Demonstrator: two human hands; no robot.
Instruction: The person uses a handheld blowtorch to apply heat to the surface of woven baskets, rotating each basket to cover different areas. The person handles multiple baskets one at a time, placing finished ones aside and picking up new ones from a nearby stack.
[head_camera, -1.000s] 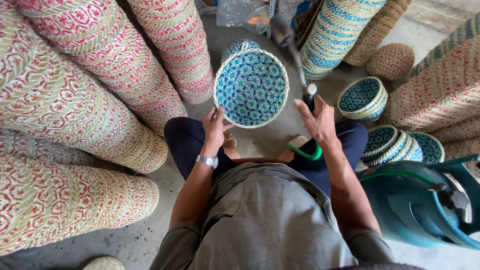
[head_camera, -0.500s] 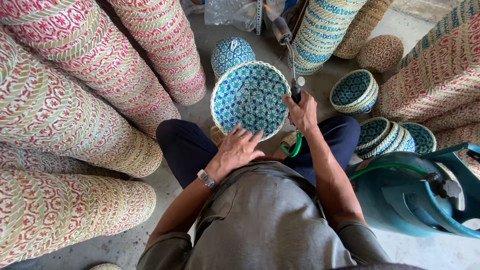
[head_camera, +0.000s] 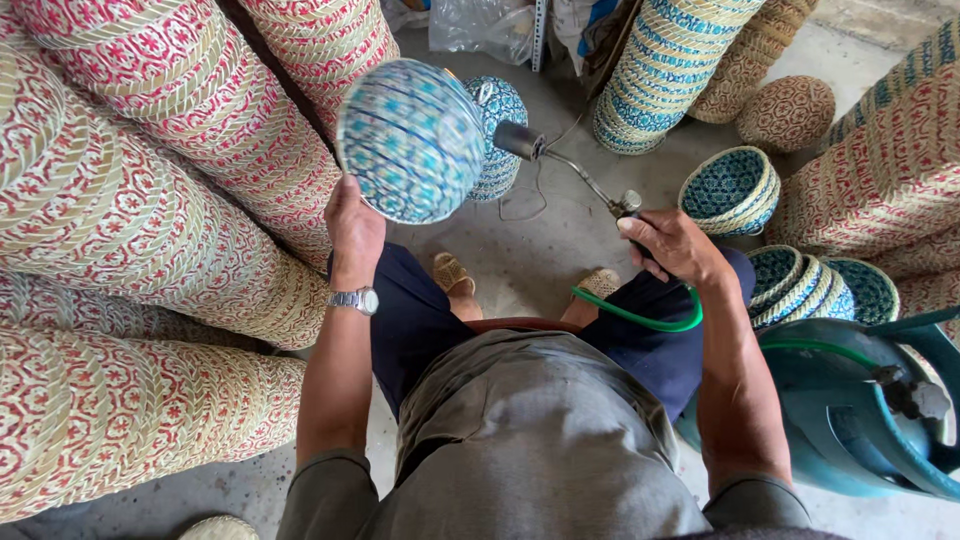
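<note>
My left hand (head_camera: 355, 228), with a wristwatch on its wrist, holds up a round blue-and-white woven basket (head_camera: 410, 140) by its lower rim, its outer bottom turned toward me. My right hand (head_camera: 672, 243) grips the handle of a metal gas torch (head_camera: 560, 165) whose nozzle points at the basket's right side, close to it. A green hose (head_camera: 640, 318) runs from the torch across my lap. I sit on the concrete floor with both feet in sandals in front of me.
Long rolls of red-and-cream stacked baskets (head_camera: 130, 200) lie at my left. Blue-patterned basket stacks (head_camera: 660, 70) stand ahead, loose blue baskets (head_camera: 735, 190) at right. A teal gas cylinder (head_camera: 860, 410) lies by my right arm. A brown basket (head_camera: 785, 112) sits far right.
My left hand took the basket from the centre, lifted it leftward and turned it so its bottom faces me. My right hand raised the torch and aimed its nozzle at the basket.
</note>
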